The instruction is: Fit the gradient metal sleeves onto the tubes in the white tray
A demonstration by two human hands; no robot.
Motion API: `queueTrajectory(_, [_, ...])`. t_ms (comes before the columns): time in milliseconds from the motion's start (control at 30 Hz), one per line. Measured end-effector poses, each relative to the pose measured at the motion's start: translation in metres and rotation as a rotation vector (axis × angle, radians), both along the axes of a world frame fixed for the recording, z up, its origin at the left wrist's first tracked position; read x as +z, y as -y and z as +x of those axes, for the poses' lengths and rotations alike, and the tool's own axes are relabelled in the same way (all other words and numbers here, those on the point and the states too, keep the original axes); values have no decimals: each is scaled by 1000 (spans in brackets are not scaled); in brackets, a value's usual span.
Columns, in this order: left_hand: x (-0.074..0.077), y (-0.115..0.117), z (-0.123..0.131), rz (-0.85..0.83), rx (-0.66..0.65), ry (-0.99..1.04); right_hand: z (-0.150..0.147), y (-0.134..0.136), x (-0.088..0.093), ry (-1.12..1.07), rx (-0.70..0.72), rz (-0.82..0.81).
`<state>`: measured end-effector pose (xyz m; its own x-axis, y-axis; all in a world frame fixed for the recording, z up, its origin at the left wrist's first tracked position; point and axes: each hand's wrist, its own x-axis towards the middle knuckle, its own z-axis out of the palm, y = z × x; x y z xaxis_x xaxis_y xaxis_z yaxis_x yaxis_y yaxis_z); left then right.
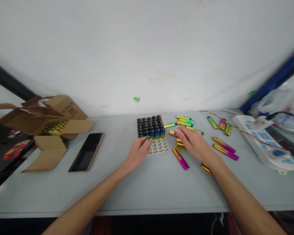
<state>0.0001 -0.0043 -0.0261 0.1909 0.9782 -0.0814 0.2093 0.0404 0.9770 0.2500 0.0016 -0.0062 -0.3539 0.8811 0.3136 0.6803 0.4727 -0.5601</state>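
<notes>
My left hand (139, 150) is closed around a green tube with a black tip (146, 139), which looks like a disposable vape. It is at the front left of a white tray with round holes (164, 147). Behind it, rows of black-tipped blue-green vapes (152, 133) stand upright in the tray. My right hand (194, 143) is just right of the tray, its thumb and fingers pinched together. Whatever lies between them is hidden. Gold vapes (180, 146) lie under and beside it, and a gold-to-magenta vape (181, 159) rests in front of the tray.
Loose yellow-green vapes (185, 123) lie behind my right hand; gold-to-magenta ones (225, 152) lie farther right. A white power strip (264, 142) with a red-yellow wire borders the right side. At left are a phone (87, 152) and an open cardboard box (51, 150) holding vapes. A wall stands behind.
</notes>
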Motion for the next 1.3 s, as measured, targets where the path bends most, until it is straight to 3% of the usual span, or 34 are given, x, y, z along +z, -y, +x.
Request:
queueTrajectory(167, [6, 1, 1, -52, -37, 88, 0, -1, 0, 32, -2, 24])
queueTrajectory(433, [36, 2, -11, -64, -213, 354, 0, -3, 0, 68, 6, 54])
queueTrajectory(633, [55, -3, -25, -54, -145, 509, 0, -3, 0, 82, 36, 56])
queueTrajectory(833, [55, -7, -28, 129, 47, 450, 0, -2, 2, 39, 62, 56])
queueTrajectory(1100, [66, -6, -34, -35, -17, 521, 2, -4, 1, 67, 50, 49])
queueTrajectory(1300, [55, -8, -36, 134, -27, 370, 0, -3, 2, 44, 62, 49])
